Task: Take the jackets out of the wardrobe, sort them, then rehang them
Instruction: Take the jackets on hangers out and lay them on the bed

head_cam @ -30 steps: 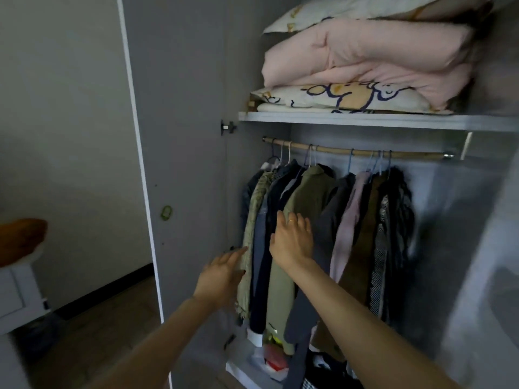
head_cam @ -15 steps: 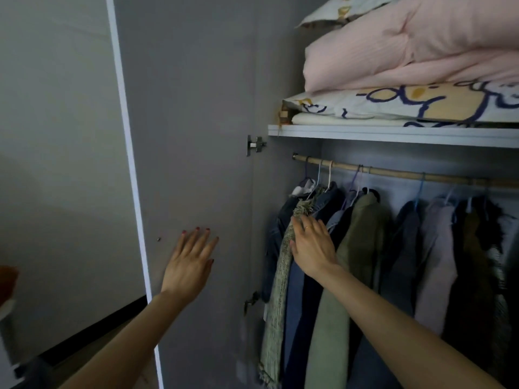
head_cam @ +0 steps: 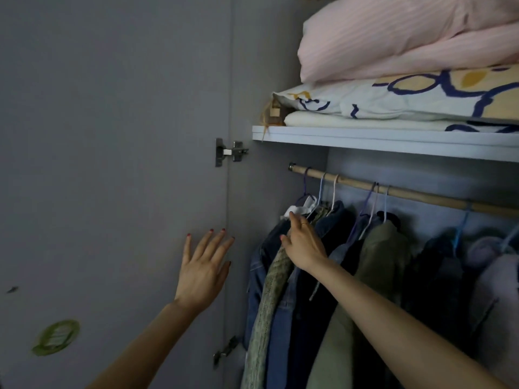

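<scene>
While the door (head_cam: 112, 164) fills everything left of the rail (head_cam: 393, 190), you face the open wardrobe with bedding stacked on the shelf (head_cam: 393, 138) just above that rail: a pink quilt (head_cam: 393, 37) on top, a patterned pillow (head_cam: 407, 99) beneath it. Under the rail the jackets (head_cam: 379, 262) hang on their hangers in a tight row, from a denim one at the rail's left end, past a knitted one, dark blue ones and an olive one (head_cam: 384, 248), to pale and dark pieces farther right. Your right hand (head_cam: 303, 245) lies on the garments below the rail's left end, back toward you, fingers reaching up to the white collar (head_cam: 300, 210) there; you cannot tell from here whether they grip cloth or only rest on it. Your left hand (head_cam: 205, 270) is well left of the rail, fingers spread wide, palm toward the door's inner face near its hinged edge, holding nothing. A hinge (head_cam: 230, 151) sits left of the rail's end, another (head_cam: 224, 352) far below, and a green sticker (head_cam: 56, 336) marks the door low down.
</scene>
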